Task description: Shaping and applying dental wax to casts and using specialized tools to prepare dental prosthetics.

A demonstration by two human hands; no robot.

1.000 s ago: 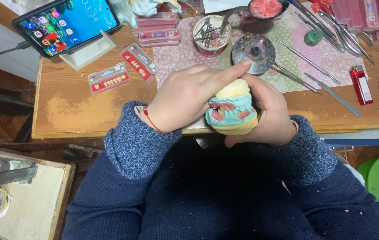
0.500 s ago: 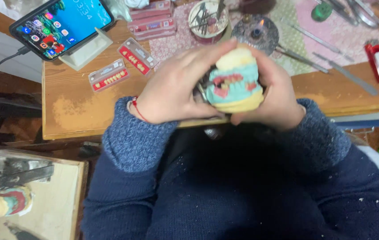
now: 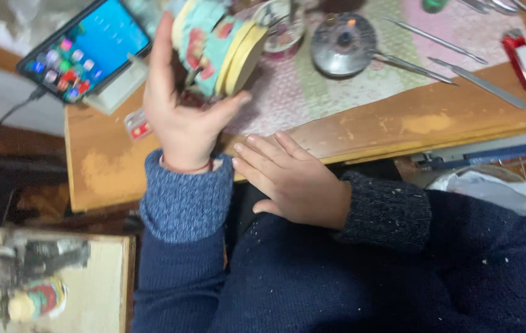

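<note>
Your left hand [image 3: 180, 117] is raised over the wooden surface [image 3: 361, 129], its fingers [image 3: 161, 61] wrapped around a painted figurine [image 3: 217, 43] in teal, red and cream, tilted on its side with its round cream base by your thumb. Your right hand [image 3: 291, 179] lies just below and beside it, fingers spread flat and holding nothing, at the surface's near edge. A phone [image 3: 84, 49] stands just left of the gripping fingers; a round metal lid [image 3: 343, 44] and thin metal tools [image 3: 460, 71] lie to their right.

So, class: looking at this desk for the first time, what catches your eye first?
The left hand lifts a painted teal, red and cream figure above the wooden desk. The right hand rests flat at the desk's near edge. At far left, a bright blue-screened tablet stands propped.
</note>
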